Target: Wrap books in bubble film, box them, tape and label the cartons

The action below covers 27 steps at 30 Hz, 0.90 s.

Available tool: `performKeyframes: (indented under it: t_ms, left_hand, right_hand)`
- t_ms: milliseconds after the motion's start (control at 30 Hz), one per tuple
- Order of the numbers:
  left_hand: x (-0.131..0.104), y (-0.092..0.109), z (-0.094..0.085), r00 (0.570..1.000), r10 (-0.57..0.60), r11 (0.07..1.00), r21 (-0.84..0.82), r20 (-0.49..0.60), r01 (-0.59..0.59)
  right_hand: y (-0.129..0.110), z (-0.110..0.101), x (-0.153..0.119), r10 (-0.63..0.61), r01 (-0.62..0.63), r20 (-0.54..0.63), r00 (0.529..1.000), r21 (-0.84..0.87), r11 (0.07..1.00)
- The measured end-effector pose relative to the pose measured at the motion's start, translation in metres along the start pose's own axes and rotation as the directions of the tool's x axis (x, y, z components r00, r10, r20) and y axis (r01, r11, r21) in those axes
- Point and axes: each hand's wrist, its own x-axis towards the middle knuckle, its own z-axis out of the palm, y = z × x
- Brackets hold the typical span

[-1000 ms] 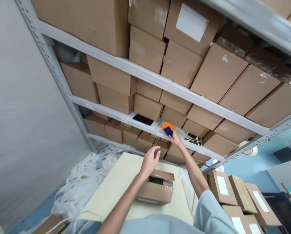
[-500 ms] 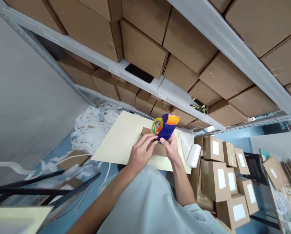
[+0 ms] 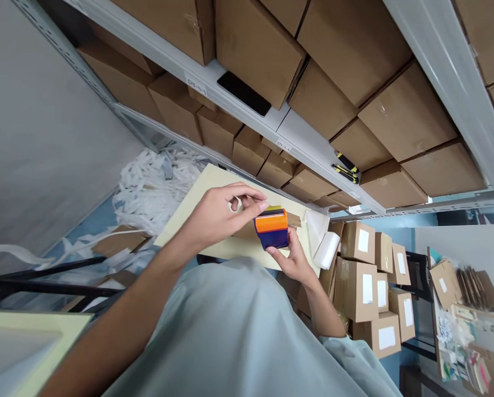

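Observation:
My right hand (image 3: 293, 258) grips a tape dispenser (image 3: 273, 231), dark blue with an orange front, from its right side and below. The dispenser is held above the table, its orange front turned toward me. At its upper left edge, the thumb and forefinger of my left hand (image 3: 224, 212) are pinched together; whatever is between the fingertips is too small to make out. Only a yellow sliver of the tape roll (image 3: 274, 208) shows behind the dispenser. Beneath the hands, a brown cardboard piece (image 3: 293, 219), mostly hidden, lies on the pale yellow tabletop (image 3: 208, 184).
A roll of white plastic film (image 3: 328, 251) lies at the table's right end. Labelled cartons (image 3: 360, 281) are stacked beyond it. Shelves of boxes (image 3: 259, 49) rise in front, holding a black phone (image 3: 243, 92) and yellow-black cutters (image 3: 346, 168). White scraps (image 3: 143, 190) heap at left.
The dispenser has turned so its orange front faces me and the tape roll is mostly hidden. My left hand has moved from its lower side up to its upper left edge.

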Motion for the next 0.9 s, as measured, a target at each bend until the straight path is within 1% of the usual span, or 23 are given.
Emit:
performKeyframes:
  t_ms: [100,167,267,367,433,500,600,667,700,767,800,833,867,900]
  left_hand:
    - [0.004,-0.004,0.002,0.995,-0.034,0.999,-0.007,0.093,0.035]
    - [0.004,-0.009,0.006,0.99,-0.062,0.997,-0.033,0.13,0.067]
    - [0.005,-0.018,0.013,0.98,-0.126,0.986,-0.091,0.154,0.141]
    - [0.001,-0.032,0.024,0.962,-0.216,0.956,-0.165,0.165,0.243]
    - [-0.007,-0.043,0.034,0.95,-0.275,0.93,-0.208,0.145,0.302]
    - [-0.02,-0.055,0.043,0.939,-0.332,0.911,-0.23,0.086,0.343]
    - [-0.044,-0.072,0.052,0.913,-0.406,0.884,-0.26,-0.02,0.388]
    - [-0.057,-0.084,0.05,0.881,-0.46,0.858,-0.311,-0.112,0.408]
    - [-0.06,-0.09,0.047,0.854,-0.487,0.845,-0.345,-0.182,0.408]
    - [-0.062,-0.104,0.038,0.777,-0.531,0.825,-0.417,-0.339,0.382]
    - [-0.059,-0.111,0.034,0.733,-0.552,0.812,-0.459,-0.398,0.362]
    - [-0.056,-0.118,0.032,0.694,-0.576,0.792,-0.507,-0.432,0.341]
    - [-0.051,-0.124,0.03,0.666,-0.602,0.764,-0.561,-0.441,0.319]
    - [-0.046,-0.128,0.031,0.648,-0.629,0.729,-0.616,-0.43,0.299]
  right_hand:
    - [0.0,-0.009,-0.005,0.01,-0.007,0.041,0.999,-0.072,0.997]
    - [0.001,-0.014,-0.008,0.031,-0.026,0.064,0.997,-0.082,0.996]
    - [0.006,-0.02,-0.012,0.108,-0.101,0.095,0.99,-0.071,0.992]
    - [0.015,-0.021,-0.014,0.199,-0.193,0.113,0.973,-0.067,0.979]
    - [0.022,-0.018,-0.016,0.26,-0.255,0.117,0.958,-0.057,0.965]
    - [0.026,-0.016,-0.019,0.323,-0.32,0.138,0.936,-0.041,0.946]
    - [0.025,-0.022,-0.025,0.403,-0.401,0.24,0.883,-0.06,0.914]
    - [0.021,-0.038,-0.028,0.452,-0.438,0.329,0.829,-0.119,0.891]
    - [0.017,-0.049,-0.028,0.478,-0.454,0.368,0.798,-0.156,0.877]
    - [0.01,-0.075,-0.022,0.53,-0.484,0.411,0.741,-0.219,0.847]
    - [0.007,-0.088,-0.015,0.55,-0.497,0.413,0.726,-0.238,0.835]
    - [0.004,-0.101,-0.006,0.562,-0.503,0.406,0.721,-0.253,0.827]
    - [0.001,-0.112,0.005,0.564,-0.499,0.392,0.727,-0.262,0.826]
    - [-0.002,-0.122,0.018,0.555,-0.482,0.383,0.739,-0.275,0.832]
